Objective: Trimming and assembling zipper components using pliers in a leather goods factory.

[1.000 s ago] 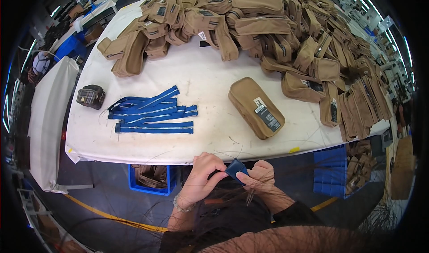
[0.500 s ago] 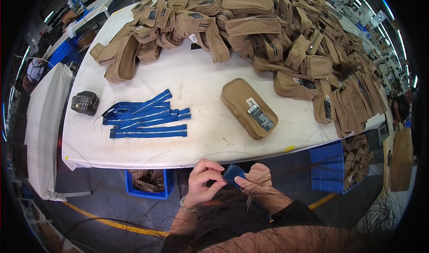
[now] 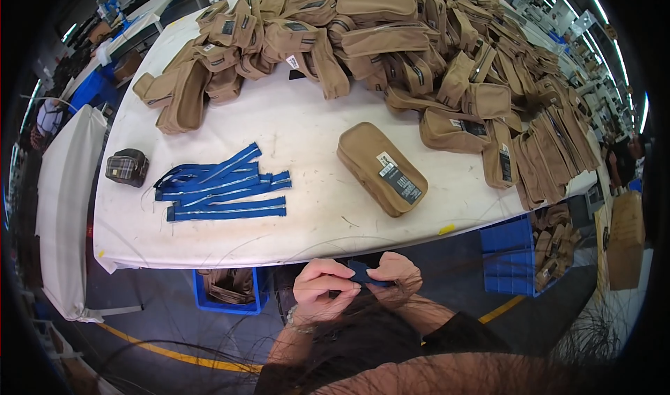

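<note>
In front of the table's near edge, my left hand and my right hand hold a small dark blue fabric strip between them. Each pinches it with thumb and fingers; much of it is covered by them. Its colour is close to that of several blue zippers, which lie loosely overlapped on the table's left part. Beyond my right hand a tan zip pouch lies flat at a slant, a black and white label on its upper face.
Tan pouches are heaped across the back and right of the white table. A small dark plaid pouch sits at the left edge. Blue crates with brown goods stand below, one at the right, another under the near edge.
My hands have drawn closer together around the blue fabric strip, which is now turned flatter and shows less of its face. The whole view has shifted slightly; the things on the table lie as before.
</note>
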Tool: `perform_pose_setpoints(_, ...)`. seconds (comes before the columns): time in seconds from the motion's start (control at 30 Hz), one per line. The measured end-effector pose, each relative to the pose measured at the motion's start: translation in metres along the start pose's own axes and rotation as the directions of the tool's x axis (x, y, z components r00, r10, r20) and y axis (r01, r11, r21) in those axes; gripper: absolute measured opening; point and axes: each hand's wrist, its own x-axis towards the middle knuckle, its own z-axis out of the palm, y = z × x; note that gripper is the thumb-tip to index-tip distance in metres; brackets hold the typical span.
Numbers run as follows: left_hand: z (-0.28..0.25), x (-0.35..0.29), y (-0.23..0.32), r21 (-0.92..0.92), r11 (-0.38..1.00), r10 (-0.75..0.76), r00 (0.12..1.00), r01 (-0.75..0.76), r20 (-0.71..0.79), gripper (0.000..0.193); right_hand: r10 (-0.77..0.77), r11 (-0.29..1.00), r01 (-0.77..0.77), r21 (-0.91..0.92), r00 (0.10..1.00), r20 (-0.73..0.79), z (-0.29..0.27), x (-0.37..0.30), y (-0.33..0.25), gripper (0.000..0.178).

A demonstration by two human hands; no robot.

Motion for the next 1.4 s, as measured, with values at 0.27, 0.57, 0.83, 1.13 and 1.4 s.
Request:
perform_pose_setpoints(0.27, 0.007, -0.002, 0.001, -0.025, 0.992, -0.124, 0.988, 0.122, -0.088, 0.011, 0.267, 0.963, -0.264, 0.052, 0.962, -0.055, 0.021, 0.016, -0.022, 0.021)
perform_pose_setpoints(0.57, 0.017, 0.001, -0.009, 0.263, 0.962, 0.105, 0.988, -0.072, -0.115, 0.012, 0.669, 0.710, -0.599, 0.371, 0.738, -0.087, 0.028, 0.017, -0.030, 0.005)
perform_pose_setpoints(0.83, 0.009, -0.002, -0.005, 0.020, 0.968, -0.239, 0.948, 0.249, -0.208, 0.028, 0.609, 0.791, -0.547, 0.274, 0.748, -0.265, 0.028, 0.015, -0.014, 0.014)
perform_pose_setpoints(1.13, 0.007, -0.018, -0.021, -0.434, 0.649, -0.680, 0.732, 0.625, 0.039, 0.035, -0.105, 0.931, 0.103, -0.350, 0.994, 0.015, 0.022, 0.016, -0.010, 0.036)
perform_pose_setpoints(1.4, 0.005, -0.021, -0.018, -0.465, 0.651, -0.648, 0.758, 0.599, 0.069, 0.020, -0.068, 0.971, 0.053, -0.232, 0.996, -0.055, 0.025, 0.000, -0.001, 0.037)
